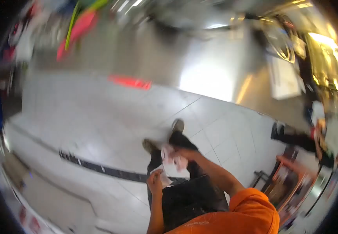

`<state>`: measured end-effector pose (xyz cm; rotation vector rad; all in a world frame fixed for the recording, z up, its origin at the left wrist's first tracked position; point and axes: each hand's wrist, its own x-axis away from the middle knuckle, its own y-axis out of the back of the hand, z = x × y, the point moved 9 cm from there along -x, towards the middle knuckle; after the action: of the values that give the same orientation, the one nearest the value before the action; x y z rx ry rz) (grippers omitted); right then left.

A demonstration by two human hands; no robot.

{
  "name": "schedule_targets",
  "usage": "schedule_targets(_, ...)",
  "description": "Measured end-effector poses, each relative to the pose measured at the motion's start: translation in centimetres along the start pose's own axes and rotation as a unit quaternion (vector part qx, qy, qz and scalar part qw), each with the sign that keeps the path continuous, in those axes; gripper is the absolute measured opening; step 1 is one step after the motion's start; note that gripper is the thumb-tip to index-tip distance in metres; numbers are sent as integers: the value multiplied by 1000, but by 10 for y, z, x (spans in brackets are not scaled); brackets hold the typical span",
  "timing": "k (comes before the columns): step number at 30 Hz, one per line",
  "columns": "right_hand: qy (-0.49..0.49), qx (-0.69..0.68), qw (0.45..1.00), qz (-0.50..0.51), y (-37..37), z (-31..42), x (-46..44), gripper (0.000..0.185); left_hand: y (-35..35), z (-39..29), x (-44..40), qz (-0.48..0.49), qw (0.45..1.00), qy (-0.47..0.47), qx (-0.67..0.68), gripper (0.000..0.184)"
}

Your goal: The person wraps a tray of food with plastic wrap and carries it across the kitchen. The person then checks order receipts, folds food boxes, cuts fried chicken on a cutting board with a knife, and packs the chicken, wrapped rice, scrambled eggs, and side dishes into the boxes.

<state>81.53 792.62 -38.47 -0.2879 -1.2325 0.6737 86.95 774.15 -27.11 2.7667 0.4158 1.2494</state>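
Observation:
A thin white sheet with pinkish patches (170, 165), either paper or plastic, hangs in front of my legs. My left hand (155, 182) pinches its lower left edge between closed fingers. Over the sheet's upper part lies my right hand (180, 153), smeared by motion, so its grip on the sheet does not show clearly. Below the hands is a black apron or dark cloth (192, 199) over my lap.
A metal counter (137, 58) runs along the far side, with a red strip (130, 82) at its edge. White floor tiles (98, 124) are crossed by a dark strip (98, 167). To the right are an orange-framed rack (294, 167) and another person (299, 140).

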Motion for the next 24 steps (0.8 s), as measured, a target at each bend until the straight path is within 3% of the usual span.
schedule_targets(2, -1, -84, 996, 13, -57, 15, 95, 77, 0, -75, 27, 57, 986, -127, -96, 16)
schedule_targets(3, 141, -165, 976, -11, -67, 24, 127, 80, -9, -114, 41, 65, 967, -194, -152, 17)
schedule_targets(5, 171, -250, 948, 93, -99, 44, 210, 67, -43, -193, 80, 85, 930, -293, -206, 22)
schedule_targets(8, 272, -303, 913, 4, -111, 86, 315, 61, -111, -291, 154, 184, 864, -412, -222, 35)
schedule_targets(10, 327, -293, 896, -61, -107, 106, 350, 65, -162, -338, 199, 282, 778, -508, -237, 47)
schedule_targets(11, 358, -268, 887, -114, -96, 109, 371, 68, -187, -349, 220, 312, 760, -520, -234, 47)
schedule_targets(14, 431, -338, 826, -137, -84, 113, 423, 70, -244, -355, 253, 379, 702, -547, -255, 44)
schedule_targets(15, 448, -349, 811, -142, -73, 108, 433, 67, -259, -364, 268, 359, 672, -583, -283, 33)
schedule_targets(18, 488, -347, 787, -148, -62, 97, 477, 65, -301, -367, 275, 439, 692, -517, -248, 20)
schedule_targets(19, 532, -362, 747, -169, -56, 99, 490, 62, -314, -364, 275, 448, 710, -482, -251, 14)
schedule_targets(24, 568, -399, 703, -154, -26, 81, 506, 60, -386, -370, 317, 515, 631, -509, -279, 16)
